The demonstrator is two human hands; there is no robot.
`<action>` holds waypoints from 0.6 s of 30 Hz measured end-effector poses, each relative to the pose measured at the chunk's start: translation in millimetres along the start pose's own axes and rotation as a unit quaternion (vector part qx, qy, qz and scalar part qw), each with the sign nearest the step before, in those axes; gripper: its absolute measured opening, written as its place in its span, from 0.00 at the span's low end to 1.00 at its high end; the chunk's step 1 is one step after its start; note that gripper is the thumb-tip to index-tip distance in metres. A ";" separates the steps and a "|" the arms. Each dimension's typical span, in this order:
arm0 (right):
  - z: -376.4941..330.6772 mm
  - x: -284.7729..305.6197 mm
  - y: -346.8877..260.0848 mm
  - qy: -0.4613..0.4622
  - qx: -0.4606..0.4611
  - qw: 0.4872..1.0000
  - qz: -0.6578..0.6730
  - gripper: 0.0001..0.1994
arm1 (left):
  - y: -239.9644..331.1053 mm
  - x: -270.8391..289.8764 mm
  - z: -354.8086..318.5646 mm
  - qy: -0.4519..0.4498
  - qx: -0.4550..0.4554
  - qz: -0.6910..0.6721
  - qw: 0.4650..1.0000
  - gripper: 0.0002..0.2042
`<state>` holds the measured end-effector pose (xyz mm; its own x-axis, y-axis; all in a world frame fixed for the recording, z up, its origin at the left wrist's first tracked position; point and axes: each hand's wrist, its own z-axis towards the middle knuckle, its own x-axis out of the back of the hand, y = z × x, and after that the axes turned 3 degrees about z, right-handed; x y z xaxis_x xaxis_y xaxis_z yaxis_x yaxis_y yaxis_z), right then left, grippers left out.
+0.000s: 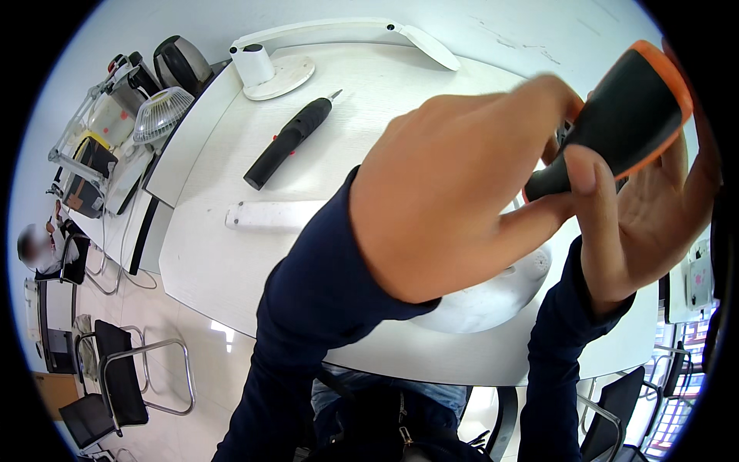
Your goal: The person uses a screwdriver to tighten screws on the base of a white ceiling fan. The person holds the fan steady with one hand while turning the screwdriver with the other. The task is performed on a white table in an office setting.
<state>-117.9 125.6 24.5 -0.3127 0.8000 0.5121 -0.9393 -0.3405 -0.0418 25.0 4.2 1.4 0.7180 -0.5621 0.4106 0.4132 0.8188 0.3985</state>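
Both my hands are raised over the right part of the white table (208, 262), around a black tool handle with orange trim (627, 108). It looks like a screwdriver handle, its wide end tilted up and right; any shaft is hidden. My left hand (462, 192) has its fingers closed at the handle's narrow end. My right hand (647, 215) presses its thumb against the handle, with its other fingers behind. Below the hands sits a rounded white object (493, 304), partly covered. A white bar-shaped piece (265, 215) runs under my left sleeve.
A black pen-shaped electric screwdriver (289, 142) lies left of centre, tip pointing away. Behind it stands a white desk lamp (281, 77). At the left, a side desk bears a kettle (181, 61) and a small caged fan (162, 115). Black chairs (119, 377) and a seated person (50, 246) are beyond.
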 end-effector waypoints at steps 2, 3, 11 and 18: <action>-0.1 -0.7 0.0 0.002 0.000 1.000 0.000 0.32 | 1.6 -2.1 1.7 0.026 0.043 -0.026 0.998 0.18; 0.8 -0.6 -0.3 0.003 0.001 1.000 0.002 0.32 | 1.3 -5.1 1.9 0.049 0.041 -0.031 0.997 0.18; 0.7 2.2 0.4 0.005 0.002 1.000 -0.003 0.32 | 0.3 -14.7 0.4 0.046 0.050 -0.004 0.998 0.20; -0.7 5.1 1.8 0.003 0.000 1.000 -0.006 0.31 | -1.3 -12.5 0.2 0.002 -0.011 -0.047 0.999 0.16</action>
<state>-121.3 129.4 26.4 -0.3027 0.8068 0.5074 -0.9428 -0.3315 -0.0352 15.3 10.2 -4.1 0.6783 -0.6358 0.3683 0.4903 0.7650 0.4176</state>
